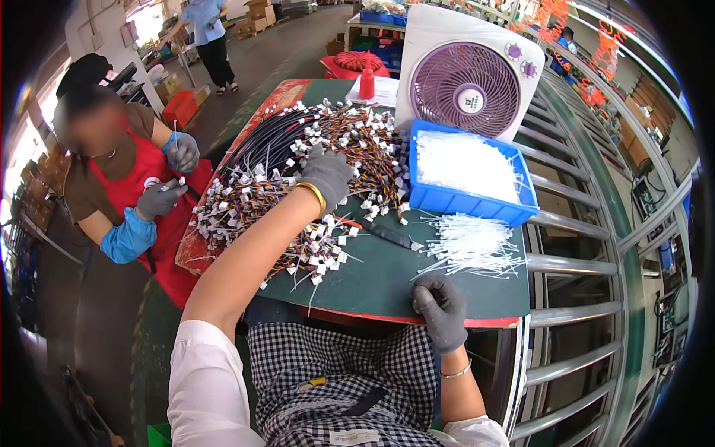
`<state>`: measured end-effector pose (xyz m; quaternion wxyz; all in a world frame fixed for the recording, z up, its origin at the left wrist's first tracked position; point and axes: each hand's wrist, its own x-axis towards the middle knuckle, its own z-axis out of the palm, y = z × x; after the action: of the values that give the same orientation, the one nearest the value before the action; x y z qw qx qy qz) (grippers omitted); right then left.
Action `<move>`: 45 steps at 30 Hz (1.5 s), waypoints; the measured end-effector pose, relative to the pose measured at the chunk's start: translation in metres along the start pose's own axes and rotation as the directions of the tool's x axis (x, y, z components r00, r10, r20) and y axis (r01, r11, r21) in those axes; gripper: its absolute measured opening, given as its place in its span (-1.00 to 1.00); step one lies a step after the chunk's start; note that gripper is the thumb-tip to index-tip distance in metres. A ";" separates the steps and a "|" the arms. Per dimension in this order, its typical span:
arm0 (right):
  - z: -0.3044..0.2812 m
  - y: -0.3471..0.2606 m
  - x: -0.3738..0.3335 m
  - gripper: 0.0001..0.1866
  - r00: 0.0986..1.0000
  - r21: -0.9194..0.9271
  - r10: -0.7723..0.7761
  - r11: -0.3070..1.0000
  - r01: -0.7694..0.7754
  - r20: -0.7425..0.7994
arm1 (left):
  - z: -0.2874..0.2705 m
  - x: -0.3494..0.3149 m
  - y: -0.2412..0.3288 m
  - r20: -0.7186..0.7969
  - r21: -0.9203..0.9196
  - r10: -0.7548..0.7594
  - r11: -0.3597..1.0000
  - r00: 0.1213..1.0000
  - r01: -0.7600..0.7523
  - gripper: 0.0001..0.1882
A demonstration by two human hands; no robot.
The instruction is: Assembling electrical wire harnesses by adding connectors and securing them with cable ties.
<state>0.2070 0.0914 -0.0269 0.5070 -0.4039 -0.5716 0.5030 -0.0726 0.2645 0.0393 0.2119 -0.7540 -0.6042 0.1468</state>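
Observation:
My left hand (328, 177), in a grey glove, reaches into a pile of wire harnesses (372, 160) with multicoloured twisted wires and white plugs. Its fingertips are lost among the wires, so I cannot tell whether they grip one. My right hand (441, 311), also gloved, is curled closed at the table's front edge, with nothing visible in it. Just beyond it lies a loose bunch of white cable ties (473, 244). A blue bin (465, 203) behind holds many more. A dark, flat strip-like tool (392, 237) rests between the harnesses and the loose ties.
A white box fan (465, 82) with a purple grille stands behind the bin. Near it is a red squeeze bottle (367, 80). Black cables (268, 141) lie at the pile's left. A roller conveyor (573, 264) runs along the right. A co-worker (123, 164) works at the left.

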 end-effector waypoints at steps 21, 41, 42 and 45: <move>-0.003 0.002 -0.003 -0.78 0.999 0.015 -0.011 1.000 0.011 0.032 | -0.125 -0.096 -0.024 -0.594 -0.788 -0.548 0.545 0.589 -0.287 -0.77; 0.023 -0.060 -0.058 -0.62 0.847 0.088 0.214 0.953 -0.291 0.486 | -0.048 -0.231 0.110 -0.077 -0.714 -0.002 -0.698 0.997 -0.056 -0.37; 0.024 -0.060 -0.060 -0.62 0.847 0.087 0.215 0.953 -0.291 0.486 | -0.051 -0.229 0.109 -0.026 -0.622 0.114 -0.779 0.993 0.073 -0.40; 0.024 -0.055 -0.065 -0.62 0.771 0.114 0.185 0.942 -0.316 0.610 | -0.050 -0.228 0.109 -0.039 -0.739 0.177 -0.667 0.984 0.091 -0.46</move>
<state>0.1967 0.0153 0.0161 0.2715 -0.2443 -0.5849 0.7242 -0.0079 0.0157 0.0201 -0.6544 -0.5172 -0.3514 -0.4252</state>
